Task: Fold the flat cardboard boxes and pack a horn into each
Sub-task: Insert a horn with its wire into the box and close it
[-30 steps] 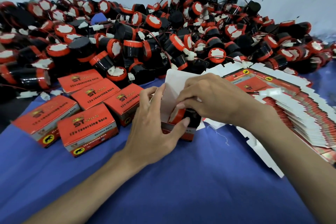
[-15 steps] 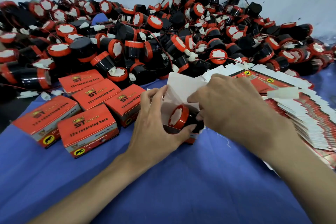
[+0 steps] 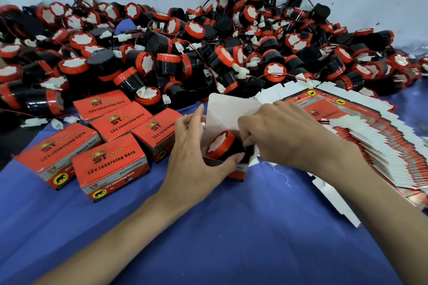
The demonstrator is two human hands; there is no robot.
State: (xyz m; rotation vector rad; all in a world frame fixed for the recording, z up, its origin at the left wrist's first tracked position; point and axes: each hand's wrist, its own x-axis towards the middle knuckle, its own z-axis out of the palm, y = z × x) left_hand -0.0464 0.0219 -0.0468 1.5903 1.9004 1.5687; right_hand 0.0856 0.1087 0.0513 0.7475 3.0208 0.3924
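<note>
**Horn lying in the open box, both hands on it**

The left hand point(image 3: 196, 164) has its grip clamped on the open box point(image 3: 238, 172): thumb on the near wall, fingers raised at the left side. The right hand point(image 3: 291, 139) curls its fingertips down into the box's right end, grip closed on the black body of the horn point(image 3: 218, 146). The horn lies tilted inside the box, with its red-rimmed white face turned up and left. The box's white lid flap point(image 3: 228, 111) stands upright behind it.

Five closed boxes point(image 3: 111, 164) sit just to the left, and a fanned stack of flat boxes point(image 3: 375, 146) lies to the right. A pile of horns point(image 3: 208, 53) is heaped behind, all on the blue surface point(image 3: 231, 233).
</note>
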